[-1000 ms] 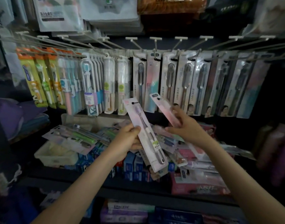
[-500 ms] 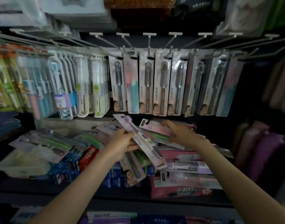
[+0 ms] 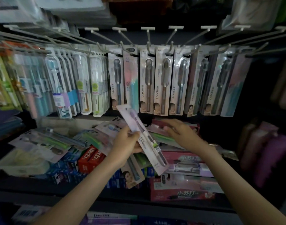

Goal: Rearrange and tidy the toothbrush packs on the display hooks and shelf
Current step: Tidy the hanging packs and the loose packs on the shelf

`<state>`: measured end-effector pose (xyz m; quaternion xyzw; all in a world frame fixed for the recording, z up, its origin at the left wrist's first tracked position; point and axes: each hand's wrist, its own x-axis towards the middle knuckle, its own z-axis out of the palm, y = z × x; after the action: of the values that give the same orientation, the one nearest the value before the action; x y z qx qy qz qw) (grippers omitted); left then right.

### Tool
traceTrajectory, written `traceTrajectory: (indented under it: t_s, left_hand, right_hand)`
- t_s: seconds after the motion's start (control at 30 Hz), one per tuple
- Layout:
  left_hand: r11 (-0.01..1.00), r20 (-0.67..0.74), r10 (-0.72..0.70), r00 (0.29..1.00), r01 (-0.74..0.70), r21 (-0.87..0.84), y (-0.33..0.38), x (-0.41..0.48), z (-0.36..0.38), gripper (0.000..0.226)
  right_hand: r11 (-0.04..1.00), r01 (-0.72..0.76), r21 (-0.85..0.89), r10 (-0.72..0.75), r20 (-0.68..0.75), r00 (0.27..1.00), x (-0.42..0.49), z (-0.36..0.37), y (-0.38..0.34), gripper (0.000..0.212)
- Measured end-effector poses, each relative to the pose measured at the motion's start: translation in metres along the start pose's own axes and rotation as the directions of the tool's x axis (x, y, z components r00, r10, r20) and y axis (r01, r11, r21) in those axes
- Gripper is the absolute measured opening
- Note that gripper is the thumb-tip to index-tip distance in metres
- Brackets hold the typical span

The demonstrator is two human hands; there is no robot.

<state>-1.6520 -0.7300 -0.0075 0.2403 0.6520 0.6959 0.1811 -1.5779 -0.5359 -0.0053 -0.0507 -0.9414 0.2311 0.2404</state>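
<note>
Left hand [image 3: 127, 143] grips the long flat white-and-lavender card-and-blister toothbrush pack [image 3: 148, 142] mid-length, tilted above the shelf's loose pack pile [image 3: 93, 138]; likely light, stiffish and slick, best pinched at the card edges; right hand [image 3: 179, 132] blurred, grip unclear.

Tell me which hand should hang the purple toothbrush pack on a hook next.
Left. The left hand grips the purple toothbrush pack, its top end tilted up toward the hanging packs. The right hand is lower, reaching over the loose packs on the shelf.
</note>
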Motion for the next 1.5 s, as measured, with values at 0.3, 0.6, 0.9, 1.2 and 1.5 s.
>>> traceTrajectory:
  t_s: [0.3,0.6,0.9,1.2,1.5]
  left_hand:
    - [0.649,0.254,0.550,0.795,-0.599,0.470,0.032,-0.009,0.045,0.007]
    - [0.411,0.417,0.600,0.683,-0.710,0.572,0.059,0.028,0.112,0.058]
    - [0.028,0.428,0.758,0.491,-0.681,0.732,0.056,0.081,0.161,0.066]
    - [0.069,0.351,0.822,0.448,-0.691,0.720,0.053,0.093,0.166,0.066]
    - [0.047,0.451,0.767,0.457,-0.741,0.670,0.020,0.074,0.102,0.044]
  right_hand:
    - [0.974,-0.001,0.227,0.076,-0.322,0.944,-0.023,-0.031,-0.067,0.029]
    - [0.971,-0.238,0.023,0.204,-0.597,0.776,-0.060,-0.103,0.005,0.046]
    - [0.973,-0.232,0.016,0.181,-0.679,0.711,-0.047,-0.131,0.052,0.071]
    - [0.994,-0.112,-0.003,0.102,-0.376,0.921,-0.036,-0.133,0.065,0.068]
    - [0.989,-0.051,-0.139,0.084,0.243,0.966,-0.023,-0.091,0.060,0.061]
